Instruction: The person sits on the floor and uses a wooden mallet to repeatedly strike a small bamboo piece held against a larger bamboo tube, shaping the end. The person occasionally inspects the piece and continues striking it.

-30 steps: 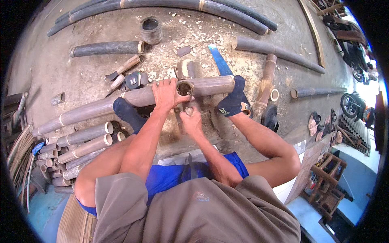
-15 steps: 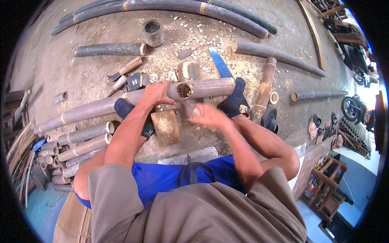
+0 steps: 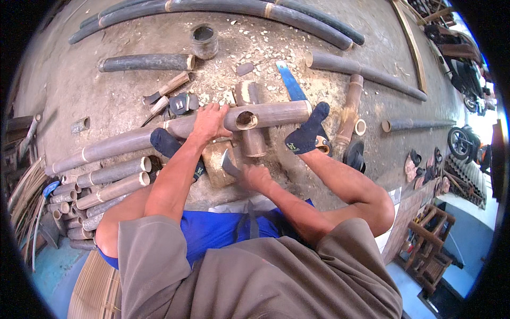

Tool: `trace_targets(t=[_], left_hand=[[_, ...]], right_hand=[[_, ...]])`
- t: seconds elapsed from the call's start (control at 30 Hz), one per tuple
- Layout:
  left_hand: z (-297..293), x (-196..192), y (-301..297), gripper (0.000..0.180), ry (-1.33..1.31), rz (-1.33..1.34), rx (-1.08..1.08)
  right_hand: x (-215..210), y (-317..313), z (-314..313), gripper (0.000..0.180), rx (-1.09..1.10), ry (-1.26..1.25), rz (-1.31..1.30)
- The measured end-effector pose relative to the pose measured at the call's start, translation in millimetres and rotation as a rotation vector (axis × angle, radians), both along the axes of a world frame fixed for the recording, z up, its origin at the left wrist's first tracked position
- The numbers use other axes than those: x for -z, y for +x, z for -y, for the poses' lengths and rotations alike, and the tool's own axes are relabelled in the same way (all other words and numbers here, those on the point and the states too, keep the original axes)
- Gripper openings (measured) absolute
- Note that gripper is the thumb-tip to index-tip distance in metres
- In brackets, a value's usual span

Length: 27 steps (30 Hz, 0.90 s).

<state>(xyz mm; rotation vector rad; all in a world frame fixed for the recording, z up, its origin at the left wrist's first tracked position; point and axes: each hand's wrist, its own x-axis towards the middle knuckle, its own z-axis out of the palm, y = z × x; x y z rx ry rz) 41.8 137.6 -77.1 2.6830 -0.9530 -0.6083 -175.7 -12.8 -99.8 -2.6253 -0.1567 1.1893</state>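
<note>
On bamboo pole: left hand, clasping it; right hand gripping knife (curved one).

The left hand holds the bamboo pole from above, with its fingers spread. The right hand is closed and slightly blurred, apart from the pole, on its near side. Both bare forearms are directed toward the pole, the right one slanting leftwards.

Matt bamboo, rough wood
Holed pole smooth bamboo; curved blade metal; block rough wood; floor dull, gritty.
</note>
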Motion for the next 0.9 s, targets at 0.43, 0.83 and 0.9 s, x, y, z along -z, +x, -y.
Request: trace_targets(t=[0.43,0.83,0.9], left_hand=[[-16.3,4.9,23.0,0.085,-0.216,-0.256,-0.19],[-194.1,70.4,87.4,0.05,0.291,-0.08,-0.829],[-206.9,74.3,80.9,0.051,0.303,-0.054,-0.86]], right_hand=[[-75.7,121.5,305.3,0.046,0.822,-0.108,0.835],[91.2,31.1,462.5,0.089,1.151,-0.314,0.439],[101.6,42.2,436.2,0.092,1.14,-0.447,0.431]])
